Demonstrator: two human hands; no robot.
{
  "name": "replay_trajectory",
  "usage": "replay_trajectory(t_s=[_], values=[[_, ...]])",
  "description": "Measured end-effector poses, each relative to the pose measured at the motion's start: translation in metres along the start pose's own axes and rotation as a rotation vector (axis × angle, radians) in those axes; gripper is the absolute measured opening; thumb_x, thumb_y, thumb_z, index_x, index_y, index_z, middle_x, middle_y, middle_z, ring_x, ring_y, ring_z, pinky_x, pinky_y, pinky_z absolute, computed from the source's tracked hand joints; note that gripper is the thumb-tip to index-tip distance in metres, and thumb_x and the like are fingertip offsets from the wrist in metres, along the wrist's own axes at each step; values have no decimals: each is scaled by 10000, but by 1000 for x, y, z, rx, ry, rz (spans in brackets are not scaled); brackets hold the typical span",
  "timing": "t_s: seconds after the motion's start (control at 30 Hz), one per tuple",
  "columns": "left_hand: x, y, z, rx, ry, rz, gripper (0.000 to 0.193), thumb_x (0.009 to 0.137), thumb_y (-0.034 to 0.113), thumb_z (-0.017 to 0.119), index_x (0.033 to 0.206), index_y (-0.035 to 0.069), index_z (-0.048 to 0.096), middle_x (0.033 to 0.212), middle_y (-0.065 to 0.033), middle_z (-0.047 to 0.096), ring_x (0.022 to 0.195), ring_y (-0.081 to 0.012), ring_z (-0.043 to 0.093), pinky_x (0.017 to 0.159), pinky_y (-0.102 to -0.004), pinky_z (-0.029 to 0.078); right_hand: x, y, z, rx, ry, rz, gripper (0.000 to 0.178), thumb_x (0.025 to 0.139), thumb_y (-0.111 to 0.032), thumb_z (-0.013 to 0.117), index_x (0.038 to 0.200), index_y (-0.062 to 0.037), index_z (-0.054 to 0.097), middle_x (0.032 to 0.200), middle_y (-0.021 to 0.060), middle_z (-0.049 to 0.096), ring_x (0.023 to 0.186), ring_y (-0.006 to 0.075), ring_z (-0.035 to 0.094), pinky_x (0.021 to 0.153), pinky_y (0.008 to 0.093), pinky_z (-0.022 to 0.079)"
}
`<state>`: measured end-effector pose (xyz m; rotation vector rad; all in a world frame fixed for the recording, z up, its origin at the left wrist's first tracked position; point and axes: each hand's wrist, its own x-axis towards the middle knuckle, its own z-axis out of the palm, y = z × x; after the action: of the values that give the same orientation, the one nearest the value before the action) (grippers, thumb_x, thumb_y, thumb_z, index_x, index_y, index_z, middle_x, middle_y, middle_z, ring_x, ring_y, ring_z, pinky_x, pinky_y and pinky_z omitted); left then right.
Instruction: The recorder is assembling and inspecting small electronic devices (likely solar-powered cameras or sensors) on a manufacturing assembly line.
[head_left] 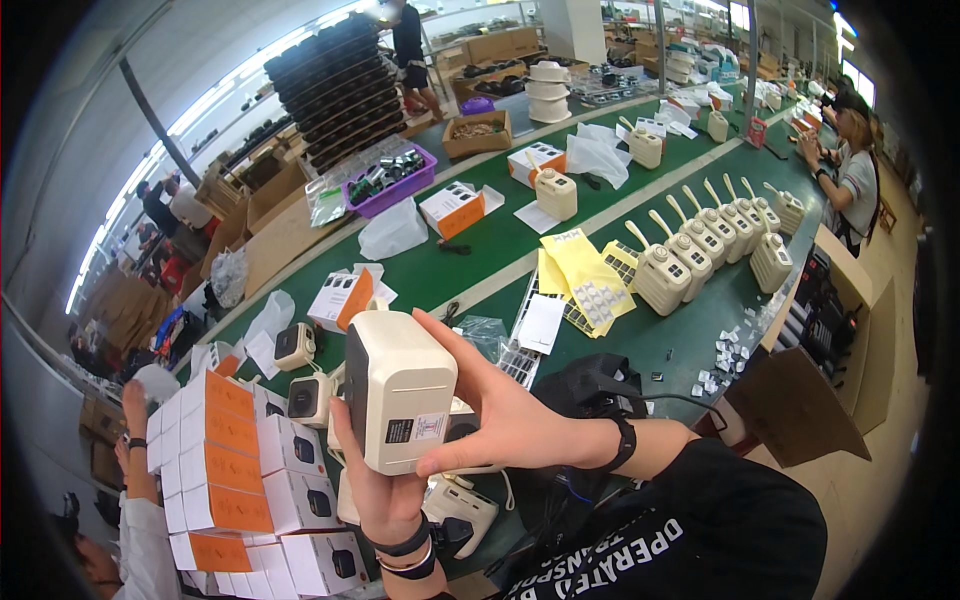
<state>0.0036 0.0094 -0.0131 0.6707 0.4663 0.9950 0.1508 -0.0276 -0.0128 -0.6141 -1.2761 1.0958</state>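
Observation:
A cream, boxy device (408, 385) with rounded edges and a dark front panel is held up over the near side of the bench. Two labels, one black and one white, show on the face turned toward me. My left hand (388, 505) grips it from below, with a finger up along its dark side. From the right, my right hand (510, 415) closes round its top edge and lower corner, thumb beside the white label. More cream devices lie beneath and behind my hands, including one with a round dark front (310, 397); some are partly hidden.
White-and-orange boxes (232, 455) are stacked at the left, beside another person's hand (134, 402). Strapped cream devices (665, 275) line the right, past yellow sticker sheets (590, 285). Small white pieces (722, 365) lie near an open carton (815, 400). A purple basket (395, 190) stands farther back.

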Motion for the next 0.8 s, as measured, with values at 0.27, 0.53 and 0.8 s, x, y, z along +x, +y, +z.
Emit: replay_trajectory(t_s=[0.27, 0.53, 0.8], values=[[-2, -9, -1, 359, -87, 162, 597, 923, 481, 275, 1355, 69, 246, 1327, -129, 370, 1173, -306, 426, 959, -406, 386, -9, -15, 2, -211, 144, -181, 1011, 621, -123, 777, 1394, -51, 130, 1358, 159, 277, 1274, 251, 279, 1043, 377, 221], [-18, 2, 10, 593, -152, 313, 851, 756, 507, 590, 1310, -41, 247, 1278, -176, 389, 1136, -255, 453, 938, -368, 381, -16, -34, -8, -1305, -9, -643, 775, 658, -145, 669, 1329, -2, 308, 1390, 203, 235, 1273, 332, 267, 1012, 487, 205], [-22, -7, 2, 231, -88, 179, 830, 733, 531, 585, 1307, 6, 295, 1254, -168, 431, 1120, -300, 466, 925, -414, 407, -16, -45, -19, -554, -5, -415, 680, 836, -174, 568, 1366, 20, 189, 1393, 208, 231, 1281, 325, 253, 1029, 382, 230]])
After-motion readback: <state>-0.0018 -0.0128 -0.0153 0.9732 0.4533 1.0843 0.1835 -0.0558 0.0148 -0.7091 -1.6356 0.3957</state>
